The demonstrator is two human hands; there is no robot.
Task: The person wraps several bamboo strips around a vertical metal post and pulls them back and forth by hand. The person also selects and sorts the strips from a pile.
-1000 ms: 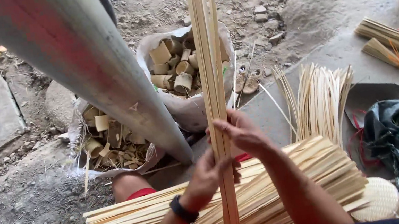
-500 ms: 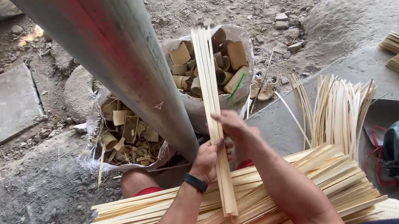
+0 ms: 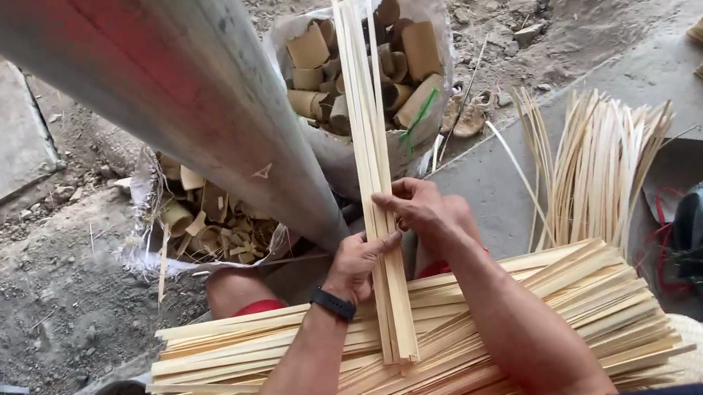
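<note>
While both hands close on it, a small bundle of pale bamboo strips (image 3: 374, 176) stands upright in front of the person, its lower ends resting on the wide stack of strips (image 3: 499, 333) laid crosswise over the lap. The left hand (image 3: 359, 265), a black band at its wrist, curls its fingers round the bundle from the left; the right hand (image 3: 427, 214) pinches it from the other side, thumb and fingers shut on the strips. The strip ends look roughly level at the bottom, though the hands hide part of the bundle, so I cannot be sure they are fully squared.

Judged from this, only a handful has been gathered and evened; the big stack below remains loose and untied. To the right a fan of thinner strips (image 3: 603, 162) lies on the concrete. Beyond the bundle, two white sacks (image 3: 304, 57) hold cut bamboo rings, and a grey pole (image 3: 172, 94) slants across the view.
</note>
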